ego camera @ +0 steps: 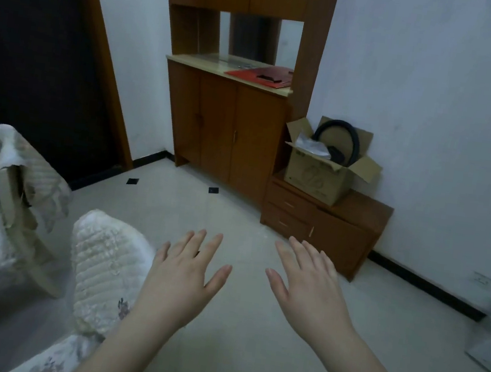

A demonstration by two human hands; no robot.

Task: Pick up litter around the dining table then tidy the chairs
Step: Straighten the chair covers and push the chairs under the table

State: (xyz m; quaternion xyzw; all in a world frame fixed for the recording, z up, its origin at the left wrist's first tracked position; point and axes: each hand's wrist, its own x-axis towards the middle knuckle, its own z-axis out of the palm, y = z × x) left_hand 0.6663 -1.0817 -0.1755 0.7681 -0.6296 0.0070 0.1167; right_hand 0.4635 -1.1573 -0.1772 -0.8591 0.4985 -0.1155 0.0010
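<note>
Where flaps gape, cardboard box (323, 177) (hose (336, 135) inside)

Two hands show, the left hand (180, 277) and the right hand (311, 291). Two covered chairs: the near chair (102, 267) and the far chair (24, 185). One cardboard box (320, 177). One tall cabinet (224, 120), one low drawer unit (326, 227). One red folder (261, 77).

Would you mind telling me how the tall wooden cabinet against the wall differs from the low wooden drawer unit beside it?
The tall wooden cabinet rises out of frame, with an open mirrored niche; the low wooden drawer unit is squat and closed. The cabinet's pale counter bears a flat red folder; the drawer unit carries an open cardboard box. Both are brown wood, against the white wall.
</note>
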